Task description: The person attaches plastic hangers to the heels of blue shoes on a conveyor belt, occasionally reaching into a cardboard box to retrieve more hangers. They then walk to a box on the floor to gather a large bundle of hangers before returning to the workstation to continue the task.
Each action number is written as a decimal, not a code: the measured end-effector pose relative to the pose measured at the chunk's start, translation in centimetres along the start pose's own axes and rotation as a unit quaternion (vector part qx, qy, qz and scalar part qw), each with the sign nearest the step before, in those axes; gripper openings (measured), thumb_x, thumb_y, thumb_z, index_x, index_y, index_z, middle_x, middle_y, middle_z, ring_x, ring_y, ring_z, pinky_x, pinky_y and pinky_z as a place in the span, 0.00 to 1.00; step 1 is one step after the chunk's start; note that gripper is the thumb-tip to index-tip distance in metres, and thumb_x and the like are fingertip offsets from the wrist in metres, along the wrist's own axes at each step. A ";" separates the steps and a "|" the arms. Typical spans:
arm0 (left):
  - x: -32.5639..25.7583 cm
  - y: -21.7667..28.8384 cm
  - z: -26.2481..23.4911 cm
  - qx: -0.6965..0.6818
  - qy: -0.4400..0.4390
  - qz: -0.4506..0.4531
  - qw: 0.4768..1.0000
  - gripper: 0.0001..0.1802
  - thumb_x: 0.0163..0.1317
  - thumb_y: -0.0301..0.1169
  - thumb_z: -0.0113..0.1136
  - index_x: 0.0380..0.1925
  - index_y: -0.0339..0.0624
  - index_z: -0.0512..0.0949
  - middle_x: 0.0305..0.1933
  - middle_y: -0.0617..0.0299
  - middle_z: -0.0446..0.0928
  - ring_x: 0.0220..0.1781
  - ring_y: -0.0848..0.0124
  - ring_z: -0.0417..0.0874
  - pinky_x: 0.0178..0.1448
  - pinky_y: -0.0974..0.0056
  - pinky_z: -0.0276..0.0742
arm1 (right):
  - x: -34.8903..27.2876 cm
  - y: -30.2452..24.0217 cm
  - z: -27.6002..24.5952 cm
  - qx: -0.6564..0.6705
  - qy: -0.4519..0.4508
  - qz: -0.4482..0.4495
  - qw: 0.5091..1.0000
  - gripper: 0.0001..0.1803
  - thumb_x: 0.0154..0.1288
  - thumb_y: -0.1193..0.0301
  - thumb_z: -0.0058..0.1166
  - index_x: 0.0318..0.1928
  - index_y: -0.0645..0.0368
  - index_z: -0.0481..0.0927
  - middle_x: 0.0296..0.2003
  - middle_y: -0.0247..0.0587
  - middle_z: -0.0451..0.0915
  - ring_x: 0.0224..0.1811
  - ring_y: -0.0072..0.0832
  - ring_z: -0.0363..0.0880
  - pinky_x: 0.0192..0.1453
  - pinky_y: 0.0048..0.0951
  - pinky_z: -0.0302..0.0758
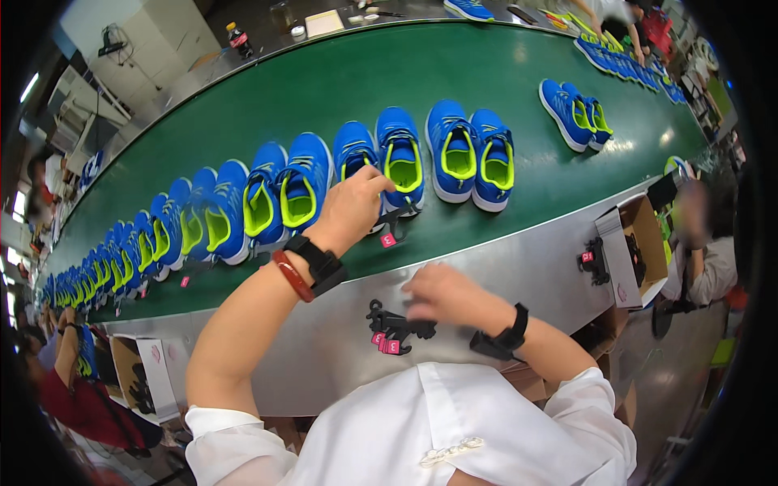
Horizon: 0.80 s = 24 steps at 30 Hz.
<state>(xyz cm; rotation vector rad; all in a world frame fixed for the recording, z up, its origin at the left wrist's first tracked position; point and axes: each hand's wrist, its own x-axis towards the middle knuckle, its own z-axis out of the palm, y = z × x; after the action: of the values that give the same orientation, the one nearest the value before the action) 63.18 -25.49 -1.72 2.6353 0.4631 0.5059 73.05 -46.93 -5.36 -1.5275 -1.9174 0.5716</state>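
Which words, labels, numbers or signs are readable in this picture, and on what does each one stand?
I name places only, copying no print.
Pink tags on black hooks by the right hand: white characters.
Pink tag below the left hand: white character.
Pink tag on hooks at right: small.
Red bottle label: too small to read.
Pink mark on open box: too small to read.

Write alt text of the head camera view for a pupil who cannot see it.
A person's left hand is at a pair of blue-and-lime sneakers, near a black hanger with a pink tag; the right hand is beside a pile of similar hangers on a metal ledge. More sneakers line the green conveyor belt.
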 end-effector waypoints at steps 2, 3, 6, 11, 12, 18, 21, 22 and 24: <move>2.2 1.6 1.5 -0.036 0.011 0.018 0.999 0.11 0.57 0.21 0.52 0.39 0.43 0.80 0.43 0.57 0.77 0.42 0.53 0.80 0.44 0.55 0.77 | -0.8 -1.6 0.9 -0.025 -0.045 0.015 0.999 0.19 0.45 0.62 0.68 0.37 0.57 0.80 0.32 0.40 0.76 0.39 0.40 0.74 0.45 0.37 0.70; 3.3 2.6 2.3 -0.029 -0.010 0.014 0.999 0.12 0.58 0.22 0.52 0.42 0.43 0.78 0.44 0.56 0.77 0.43 0.52 0.80 0.45 0.54 0.77 | -1.0 -1.8 1.5 -0.060 -0.078 0.020 0.995 0.18 0.45 0.63 0.68 0.36 0.56 0.79 0.33 0.40 0.76 0.40 0.39 0.74 0.45 0.36 0.70; 5.8 4.3 4.9 0.023 -0.040 0.067 0.997 0.17 0.58 0.22 0.50 0.48 0.40 0.75 0.49 0.55 0.76 0.45 0.52 0.80 0.46 0.53 0.77 | -1.7 -1.4 2.4 -0.077 -0.100 0.041 0.991 0.17 0.46 0.62 0.68 0.35 0.56 0.79 0.34 0.38 0.76 0.41 0.38 0.74 0.46 0.36 0.69; 8.7 4.3 7.4 0.087 -0.127 0.093 0.984 0.12 0.58 0.22 0.48 0.40 0.38 0.77 0.44 0.53 0.77 0.42 0.51 0.81 0.45 0.53 0.77 | -3.0 0.2 2.2 0.042 -0.028 0.077 0.996 0.13 0.50 0.65 0.66 0.34 0.55 0.78 0.31 0.38 0.75 0.40 0.38 0.73 0.46 0.36 0.69; 9.1 3.8 7.9 0.098 -0.139 0.102 0.980 0.09 0.58 0.22 0.47 0.35 0.37 0.77 0.40 0.51 0.78 0.40 0.50 0.81 0.44 0.52 0.77 | -3.0 0.4 1.8 0.107 -0.037 0.099 0.989 0.11 0.53 0.66 0.63 0.33 0.56 0.78 0.31 0.38 0.75 0.41 0.36 0.74 0.46 0.35 0.70; 9.6 2.5 9.1 0.032 -0.140 0.094 0.985 0.08 0.54 0.22 0.56 0.35 0.36 0.80 0.38 0.51 0.80 0.41 0.52 0.81 0.45 0.55 0.77 | -4.0 3.2 -1.7 0.448 0.203 0.368 0.789 0.13 0.68 0.66 0.48 0.49 0.60 0.71 0.29 0.40 0.79 0.25 0.22 0.78 0.26 0.24 0.73; 9.3 3.4 9.2 0.030 -0.135 0.104 0.985 0.08 0.54 0.23 0.56 0.35 0.37 0.80 0.38 0.51 0.80 0.40 0.52 0.82 0.45 0.55 0.77 | -4.2 5.2 -2.9 0.440 0.348 0.348 0.751 0.21 0.71 0.68 0.42 0.61 0.62 0.60 0.29 0.40 0.79 0.20 0.19 0.76 0.23 0.20 0.72; 9.1 3.5 9.0 0.038 -0.134 0.101 0.985 0.07 0.55 0.23 0.56 0.34 0.37 0.80 0.37 0.51 0.80 0.40 0.52 0.82 0.44 0.55 0.78 | -4.1 5.3 -3.2 0.441 0.348 0.350 0.749 0.21 0.71 0.68 0.42 0.61 0.62 0.60 0.29 0.40 0.79 0.20 0.19 0.76 0.23 0.20 0.72; 8.8 3.3 9.1 0.044 -0.133 0.097 0.985 0.07 0.55 0.23 0.56 0.33 0.37 0.80 0.36 0.51 0.80 0.39 0.53 0.82 0.44 0.55 0.78 | -3.7 5.4 -3.6 0.479 0.351 0.344 0.728 0.26 0.72 0.70 0.40 0.66 0.63 0.54 0.30 0.40 0.78 0.21 0.20 0.76 0.24 0.20 0.72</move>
<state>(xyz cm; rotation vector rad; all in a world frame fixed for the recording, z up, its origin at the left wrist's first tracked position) 75.43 -27.94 -5.51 2.7939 0.1507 0.1887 79.86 -49.40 -7.15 -1.3432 -0.2646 0.9150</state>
